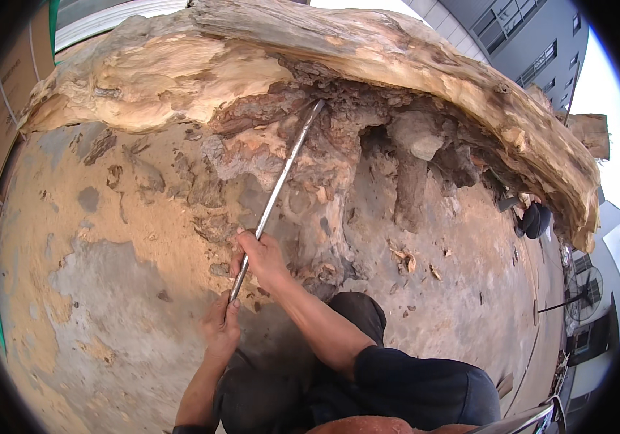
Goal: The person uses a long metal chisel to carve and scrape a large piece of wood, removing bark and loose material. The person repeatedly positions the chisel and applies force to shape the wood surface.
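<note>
Gray concrete floor (129,286), powdery tan dust (35,289), flaky wood scraps (99,147). Huge curved trunk (151,76) ahead, pale smooth outside, crumbly brown hollow (378,98) beneath. Slim shiny metal bar (281,181) slants up, tip in that hollow; my right hand (265,262) wraps its lower part, left hand (221,327) curls around the near end.

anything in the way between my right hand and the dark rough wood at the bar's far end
Nothing visible: the metal bar runs uncovered from your right hand up to the dark rough wood. Whether its far end touches the wood cannot be told.
</note>
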The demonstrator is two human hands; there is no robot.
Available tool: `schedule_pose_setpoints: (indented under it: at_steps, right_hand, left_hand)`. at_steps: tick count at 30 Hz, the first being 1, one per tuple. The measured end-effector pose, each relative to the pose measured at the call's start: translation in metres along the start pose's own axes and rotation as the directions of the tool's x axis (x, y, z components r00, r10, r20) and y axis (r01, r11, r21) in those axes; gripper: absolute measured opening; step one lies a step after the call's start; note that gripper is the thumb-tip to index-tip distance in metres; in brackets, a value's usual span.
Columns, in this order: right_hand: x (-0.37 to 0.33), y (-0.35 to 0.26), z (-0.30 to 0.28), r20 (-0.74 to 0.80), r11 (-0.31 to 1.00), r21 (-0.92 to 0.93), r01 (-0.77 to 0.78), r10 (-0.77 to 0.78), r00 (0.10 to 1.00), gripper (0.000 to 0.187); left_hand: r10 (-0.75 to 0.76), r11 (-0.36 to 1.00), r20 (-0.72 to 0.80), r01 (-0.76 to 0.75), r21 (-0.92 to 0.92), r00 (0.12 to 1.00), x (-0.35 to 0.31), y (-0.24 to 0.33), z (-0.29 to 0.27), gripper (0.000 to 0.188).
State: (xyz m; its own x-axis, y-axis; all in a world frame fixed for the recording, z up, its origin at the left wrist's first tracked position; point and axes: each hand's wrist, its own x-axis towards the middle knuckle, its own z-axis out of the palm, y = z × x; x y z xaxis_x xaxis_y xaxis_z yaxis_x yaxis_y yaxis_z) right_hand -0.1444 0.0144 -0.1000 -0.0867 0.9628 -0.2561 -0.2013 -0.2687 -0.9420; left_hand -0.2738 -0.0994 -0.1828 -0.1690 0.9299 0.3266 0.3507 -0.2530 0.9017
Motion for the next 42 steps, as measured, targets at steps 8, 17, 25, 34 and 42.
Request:
schedule_pose_setpoints:
  at_steps: [8, 17, 25, 34, 42]
  right_hand:
    - [-0.012, -0.018, 0.015, 0.005, 0.998, 0.028, -0.053, 0.053, 0.999, 0.037]
    - [-0.002, -0.010, 0.020, -0.068, 0.996, 0.082, -0.036, 0.042, 0.997, 0.033]
    - [-0.027, -0.008, 0.024, 0.045, 0.998, 0.037, -0.044, 0.042, 0.998, 0.035]
    - [0.000, -0.014, 0.026, 0.143, 0.997, -0.022, -0.076, 0.079, 0.987, 0.034]
    - [-0.022, -0.007, 0.020, 0.208, 0.984, -0.171, -0.047, 0.082, 0.975, 0.032]
  left_hand:
    - [-0.244, 0.960, 0.163, 0.262, -0.102, 0.956, 0.006, 0.025, -0.030, 0.022]
    - [0.076, 0.995, 0.003, -0.076, 0.059, 0.997, 0.011, 0.001, -0.019, 0.020]
    - [-0.066, 0.996, 0.048, 0.063, 0.062, 0.997, -0.008, 0.035, -0.044, 0.019]
    - [-0.004, 0.996, 0.046, 0.000, 0.084, 0.999, 0.019, 0.005, -0.055, 0.019]
    - [-0.041, 0.999, -0.034, 0.042, 0.031, 0.999, -0.020, 0.022, -0.052, 0.016]
